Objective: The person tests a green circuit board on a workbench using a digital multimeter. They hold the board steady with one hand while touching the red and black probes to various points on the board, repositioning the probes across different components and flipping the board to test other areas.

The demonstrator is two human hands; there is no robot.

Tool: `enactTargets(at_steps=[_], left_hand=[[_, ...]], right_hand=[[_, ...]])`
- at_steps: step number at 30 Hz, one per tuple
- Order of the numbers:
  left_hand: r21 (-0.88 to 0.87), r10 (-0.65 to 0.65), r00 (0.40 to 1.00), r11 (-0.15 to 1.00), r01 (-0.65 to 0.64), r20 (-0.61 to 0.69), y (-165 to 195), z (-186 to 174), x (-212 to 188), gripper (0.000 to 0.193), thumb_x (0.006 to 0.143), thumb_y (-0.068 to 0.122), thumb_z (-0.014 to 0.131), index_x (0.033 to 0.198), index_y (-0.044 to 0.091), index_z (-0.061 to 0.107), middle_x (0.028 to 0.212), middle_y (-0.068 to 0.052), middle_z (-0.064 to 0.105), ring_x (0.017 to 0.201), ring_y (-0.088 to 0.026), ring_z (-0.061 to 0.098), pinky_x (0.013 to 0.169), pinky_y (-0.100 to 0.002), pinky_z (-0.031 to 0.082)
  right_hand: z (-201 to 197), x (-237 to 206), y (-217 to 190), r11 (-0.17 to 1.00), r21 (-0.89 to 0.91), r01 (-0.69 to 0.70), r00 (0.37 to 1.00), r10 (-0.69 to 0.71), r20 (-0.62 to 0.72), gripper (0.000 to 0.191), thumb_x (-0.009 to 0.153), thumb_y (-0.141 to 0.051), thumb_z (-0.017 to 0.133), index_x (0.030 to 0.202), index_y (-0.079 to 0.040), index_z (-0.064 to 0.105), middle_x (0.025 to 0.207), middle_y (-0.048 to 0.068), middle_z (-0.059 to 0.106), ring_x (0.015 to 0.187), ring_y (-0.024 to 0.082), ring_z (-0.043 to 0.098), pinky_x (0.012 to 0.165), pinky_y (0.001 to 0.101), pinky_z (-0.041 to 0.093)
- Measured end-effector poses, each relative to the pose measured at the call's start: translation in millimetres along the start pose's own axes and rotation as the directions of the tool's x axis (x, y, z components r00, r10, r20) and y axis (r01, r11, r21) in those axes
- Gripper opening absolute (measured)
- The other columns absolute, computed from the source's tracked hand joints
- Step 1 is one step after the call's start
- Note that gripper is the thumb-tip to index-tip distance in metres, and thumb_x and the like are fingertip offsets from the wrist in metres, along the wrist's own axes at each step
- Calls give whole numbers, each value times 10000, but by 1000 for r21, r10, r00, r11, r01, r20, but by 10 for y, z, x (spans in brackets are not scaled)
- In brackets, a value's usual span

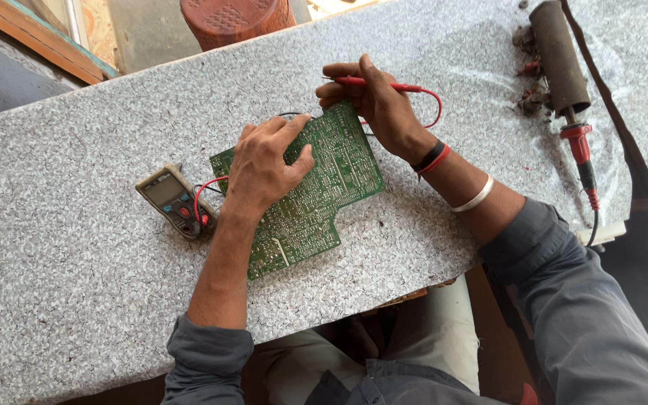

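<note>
A green circuit board (316,199) lies solder side up on the speckled grey table (76,262). My left hand (264,161) rests flat on the board's upper left part, with a black lead running out from under its fingers. My right hand (373,101) holds a red test probe (380,84) like a pen at the board's far edge; the tip is hidden by the fingers. The probe's red wire (436,109) loops around behind my wrist. A grey multimeter (174,199) lies left of the board, with a red lead plugged into it.
A soldering iron (580,142) with a red grip sits in a dark cylindrical holder (558,52) at the far right, beside some dark debris (530,97). A reddish-brown stool (234,19) stands beyond the table. The near table edge runs just above my knees.
</note>
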State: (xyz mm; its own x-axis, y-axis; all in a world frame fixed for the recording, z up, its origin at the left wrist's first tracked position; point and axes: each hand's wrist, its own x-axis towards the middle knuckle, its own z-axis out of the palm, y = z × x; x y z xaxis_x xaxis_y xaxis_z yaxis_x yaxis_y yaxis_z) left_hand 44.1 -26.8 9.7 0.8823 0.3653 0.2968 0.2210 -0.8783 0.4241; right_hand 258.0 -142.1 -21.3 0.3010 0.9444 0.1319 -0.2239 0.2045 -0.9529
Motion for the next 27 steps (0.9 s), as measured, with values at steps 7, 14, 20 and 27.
enactTargets(at_steps=[7,14,20,27], left_hand=[[-11,30,1000,999,-30,4,-28,18,28,480,897,241,730,1345,76,682,1006,-106,725,849,-233,671,894,-429,488],[46,75,997,996,-75,5,-26,20,-8,475,905,259,723,1329,49,678,1060,-122,724,893,-244,676,912,-434,491],[48,47,999,998,-47,12,57,-59,-62,488,890,283,728,1324,68,675,1105,-138,725,944,-272,693,925,-450,493],[25,58,998,998,-58,-9,100,-139,-77,497,882,286,736,1334,89,674,1121,-142,726,924,-278,697,913,-445,498]], right_hand=[[-53,-12,32,1000,-6,28,999,-28,28,740,1089,-588,351,1432,37,549,1234,184,715,1202,275,692,1093,436,564],[34,-45,-34,1000,0,-1,994,1,106,705,1101,-543,343,1433,45,546,1243,182,709,1221,264,676,1089,416,556],[143,-96,-123,999,28,-29,994,26,107,672,1114,-504,333,1419,52,556,1208,165,712,1183,232,676,1057,387,559],[204,-110,-126,997,59,-39,994,33,103,641,1139,-473,322,1422,47,567,1118,114,692,1111,199,660,1004,358,556]])
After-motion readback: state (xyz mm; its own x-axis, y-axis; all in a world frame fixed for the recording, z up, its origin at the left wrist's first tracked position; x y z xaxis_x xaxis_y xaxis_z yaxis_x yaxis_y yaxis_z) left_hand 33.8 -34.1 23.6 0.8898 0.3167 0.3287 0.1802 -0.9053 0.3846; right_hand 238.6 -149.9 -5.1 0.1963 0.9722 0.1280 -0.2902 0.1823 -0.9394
